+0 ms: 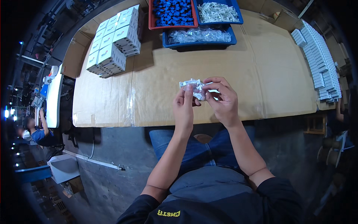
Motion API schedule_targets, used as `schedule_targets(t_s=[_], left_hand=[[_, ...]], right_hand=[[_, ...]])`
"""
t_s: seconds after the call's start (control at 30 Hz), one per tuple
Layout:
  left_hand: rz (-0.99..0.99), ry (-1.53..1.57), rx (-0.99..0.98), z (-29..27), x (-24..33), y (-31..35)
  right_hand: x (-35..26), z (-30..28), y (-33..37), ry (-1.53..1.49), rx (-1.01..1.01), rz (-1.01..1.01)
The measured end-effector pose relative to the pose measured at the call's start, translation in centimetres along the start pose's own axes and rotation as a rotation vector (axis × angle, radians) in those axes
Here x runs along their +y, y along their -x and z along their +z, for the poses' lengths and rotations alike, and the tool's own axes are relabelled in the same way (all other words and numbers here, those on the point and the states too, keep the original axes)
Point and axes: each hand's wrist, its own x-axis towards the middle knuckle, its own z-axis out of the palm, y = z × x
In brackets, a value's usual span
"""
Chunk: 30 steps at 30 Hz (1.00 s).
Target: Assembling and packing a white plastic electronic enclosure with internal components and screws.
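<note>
Clear plastic bag (196,89) with a small white part inside, pinched above the cardboard-covered desk (164,80) between left hand (184,109) and right hand (222,100), looks light, limp and crinkly, likely slippery, best gripped at its edges.

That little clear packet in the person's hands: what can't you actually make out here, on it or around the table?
- Clear plastic packet, head view: its contents are too small and covered by fingers of the left hand and right hand.
- Red bin of blue parts and the upper blue bin: cut off by the top edge.
- Lower blue bin: the clear bags inside are glare-blurred.
- White boxes: print too small.
- Row of flat white boxes: bent at the fisheye rim.
</note>
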Motion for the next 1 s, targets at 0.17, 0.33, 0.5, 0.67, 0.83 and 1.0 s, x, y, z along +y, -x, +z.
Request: schedule_targets(t_s=[0.17,0.33,0.5,0.67,0.83,1.0], left_hand=[[-0.007,0.061,0.038,-0.3,0.2,0.0],[0.212,-0.163,0.039,-0.6,0.4,-0.2],[0.789,-1.161,-0.217,-0.9,4.7,-0.6],[0.695,-1.309,-0.448,-1.8,4.0,-1.7],[0.640,-1.194,-0.408,-1.8,3.2,-1.3],[0.342,-0.821,-0.394,-2.3,2.7,-0.8]], right_hand=[[0.2,-0.1,-0.2,-0.436,0.058,0.421],[1.4,-1.4,-0.5,-0.427,0.031,0.504],[2.2,-2.3,-0.3,-0.320,-0.050,0.573],[2.5,-2.0,0.0,-0.301,-0.114,0.540],[1.2,-2.7,-0.7,-0.309,-0.177,0.618],[1.0,-3.7,-0.8,-0.053,-0.244,0.449]])
